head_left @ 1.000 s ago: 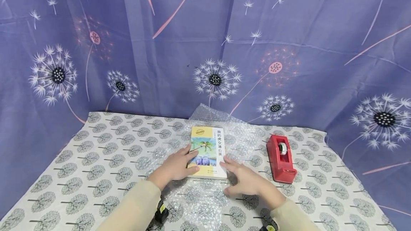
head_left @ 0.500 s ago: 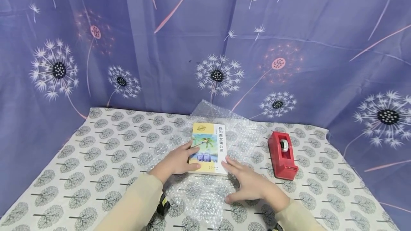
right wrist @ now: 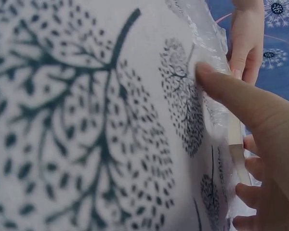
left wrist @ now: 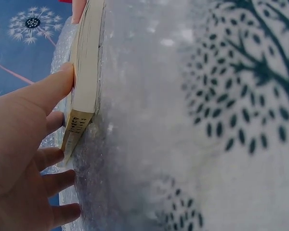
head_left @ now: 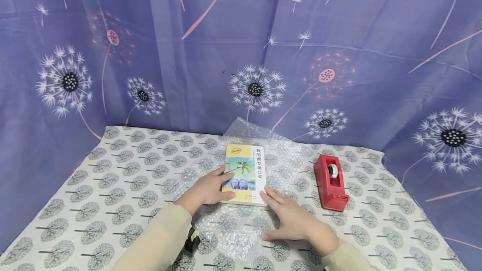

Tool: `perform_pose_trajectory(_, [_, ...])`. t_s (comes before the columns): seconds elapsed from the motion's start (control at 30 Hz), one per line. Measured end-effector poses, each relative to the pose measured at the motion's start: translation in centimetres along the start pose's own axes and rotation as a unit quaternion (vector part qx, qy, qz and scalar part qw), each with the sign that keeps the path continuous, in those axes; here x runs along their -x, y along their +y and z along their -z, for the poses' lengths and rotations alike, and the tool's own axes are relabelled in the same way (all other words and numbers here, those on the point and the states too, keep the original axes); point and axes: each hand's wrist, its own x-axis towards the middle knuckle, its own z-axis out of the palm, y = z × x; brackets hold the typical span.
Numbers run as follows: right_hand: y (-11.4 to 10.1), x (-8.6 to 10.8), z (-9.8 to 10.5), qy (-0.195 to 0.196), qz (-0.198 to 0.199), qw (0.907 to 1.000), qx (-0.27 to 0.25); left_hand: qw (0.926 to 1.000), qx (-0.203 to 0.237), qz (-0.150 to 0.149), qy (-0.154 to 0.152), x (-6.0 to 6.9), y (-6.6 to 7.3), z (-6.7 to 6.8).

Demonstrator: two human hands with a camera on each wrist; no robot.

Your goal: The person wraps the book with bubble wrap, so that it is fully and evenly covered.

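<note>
A paperback book [head_left: 245, 170] with a yellow, blue and white cover lies flat on a sheet of clear bubble wrap [head_left: 241, 231]. At its lower left corner rests my left hand [head_left: 206, 188], thumb and index finger on the cover. The left wrist view shows the book's page edge [left wrist: 89, 57] beside that thumb, with the other fingers spread along the book's side and the wrap. My right hand [head_left: 295, 217] touches the lower right edge with its fingertips; its thumb is held apart over the wrap. In the right wrist view, part of the book [right wrist: 235, 130] shows behind the right hand.
A red tape dispenser [head_left: 324, 185] with a small roll stands right of the wrap. The tree-patterned cloth [head_left: 124, 187] covers the table. A purple dandelion-print curtain [head_left: 203, 74] hangs behind, and the wrap's far corner reaches up against it.
The head view has tilted slightly, shifting the scene a little. Both hands stay at the book's lower corners, and the book keeps its place on the wrap.
</note>
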Motion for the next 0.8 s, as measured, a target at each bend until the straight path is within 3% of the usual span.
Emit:
perform_pose_trajectory(0.47, [0.07, -0.13, 0.21, 0.057, 0.021, 0.9979, 0.023, 1.0, -0.003, -0.005, 0.001, -0.11, -0.18, -0.11])
perform_pose_trajectory(0.8, [-0.71, -0.39, 0.15, 0.069, 0.036, 0.996, 0.043, 1.0, -0.009, 0.001, 0.002, -0.12, -0.04, 0.05])
